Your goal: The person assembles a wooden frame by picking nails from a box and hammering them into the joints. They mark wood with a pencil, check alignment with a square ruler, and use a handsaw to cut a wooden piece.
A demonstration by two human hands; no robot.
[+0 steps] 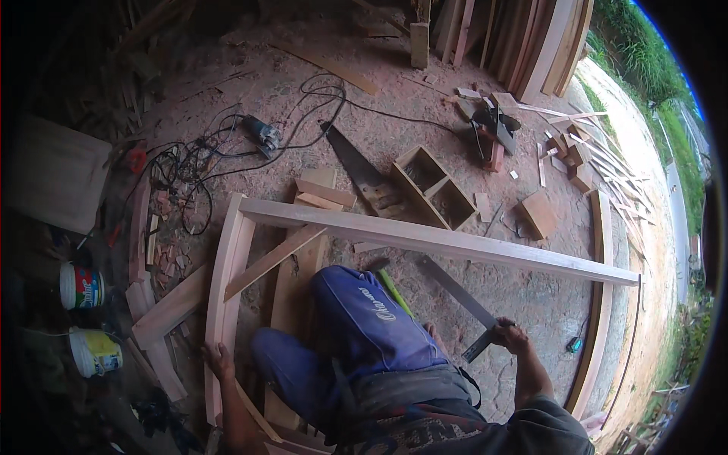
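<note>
A large frame of pale, planed timber surrounds my knees: a long rail (440, 239) crosses in front, and a left post (224, 292) meets it at the corner. A diagonal wooden brace (274, 262) spans that corner. My left hand (220, 362) grips the left post near its lower end. My right hand (509, 334) is closed round a try square (459, 291), near where its long grey blade meets the short black stock. The blade points away toward the long rail. Beside my knee lies a tool with a green handle (396, 292), its dark end near the rail.
Beyond the rail lie a handsaw (353, 159), a divided wooden box (434, 187) and an angle grinder (262, 134) among tangled cords. A tape measure (575, 344) sits by the right post (599, 303). Buckets (81, 285) stand at the left; offcuts and shavings litter the floor.
</note>
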